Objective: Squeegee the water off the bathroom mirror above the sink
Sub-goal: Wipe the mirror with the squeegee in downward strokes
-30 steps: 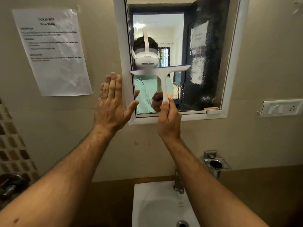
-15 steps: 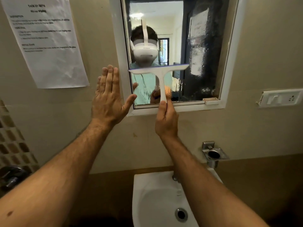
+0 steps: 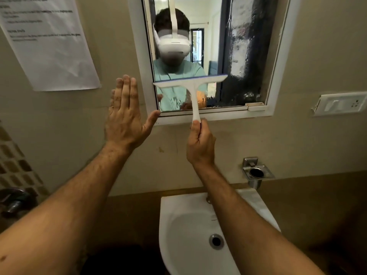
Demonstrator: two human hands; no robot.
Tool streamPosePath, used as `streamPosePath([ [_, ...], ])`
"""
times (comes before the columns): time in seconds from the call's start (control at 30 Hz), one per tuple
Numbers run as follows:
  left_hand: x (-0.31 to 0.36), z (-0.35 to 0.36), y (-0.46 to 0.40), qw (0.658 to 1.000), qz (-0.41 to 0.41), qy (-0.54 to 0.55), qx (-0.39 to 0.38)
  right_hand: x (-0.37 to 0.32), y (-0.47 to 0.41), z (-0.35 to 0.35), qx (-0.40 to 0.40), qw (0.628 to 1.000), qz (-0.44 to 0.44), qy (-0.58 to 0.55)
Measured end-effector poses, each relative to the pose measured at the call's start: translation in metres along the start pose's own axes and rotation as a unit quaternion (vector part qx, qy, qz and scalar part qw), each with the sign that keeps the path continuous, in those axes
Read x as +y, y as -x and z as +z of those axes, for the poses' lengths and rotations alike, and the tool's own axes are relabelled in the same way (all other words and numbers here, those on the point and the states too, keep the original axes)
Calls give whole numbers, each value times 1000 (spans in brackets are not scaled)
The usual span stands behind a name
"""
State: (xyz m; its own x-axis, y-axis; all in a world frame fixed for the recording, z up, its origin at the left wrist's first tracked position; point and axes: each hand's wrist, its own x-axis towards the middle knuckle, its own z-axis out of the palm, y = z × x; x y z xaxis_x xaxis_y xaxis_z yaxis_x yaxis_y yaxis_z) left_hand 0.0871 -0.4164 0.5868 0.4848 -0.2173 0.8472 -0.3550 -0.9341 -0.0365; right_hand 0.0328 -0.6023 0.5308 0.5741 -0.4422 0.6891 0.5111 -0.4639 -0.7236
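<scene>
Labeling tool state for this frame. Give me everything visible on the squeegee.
The squeegee is white, looks like plastic, T-shaped: a wide head with a thin blue-edged blade along its top and a narrow straight handle below. It stands roughly upright, the head tilted slightly, right end higher. The head lies over the lower left part of the mirror; actual blade contact cannot be confirmed. The right hand grips the handle's bottom end, below the mirror frame. The left hand is open flat on the wall, not touching it.

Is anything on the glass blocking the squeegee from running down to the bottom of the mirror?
Nothing visible. Below the squeegee the mirror is bare glass down to the frame; the left hand rests off to the side.
</scene>
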Motion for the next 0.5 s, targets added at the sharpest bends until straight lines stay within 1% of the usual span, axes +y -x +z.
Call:
streamPosePath([
  [0.13,4,0,2,1000,-2,10,5,-11,-17,3,-1,1000,-15,1],
  [0.37,2,-3,3,1000,0,10,0,26,36,0,-15,1000,13,0],
  [0.5,1,-4,3,1000,4,6,-2,24,35,-3,-12,1000,12,-9],
])
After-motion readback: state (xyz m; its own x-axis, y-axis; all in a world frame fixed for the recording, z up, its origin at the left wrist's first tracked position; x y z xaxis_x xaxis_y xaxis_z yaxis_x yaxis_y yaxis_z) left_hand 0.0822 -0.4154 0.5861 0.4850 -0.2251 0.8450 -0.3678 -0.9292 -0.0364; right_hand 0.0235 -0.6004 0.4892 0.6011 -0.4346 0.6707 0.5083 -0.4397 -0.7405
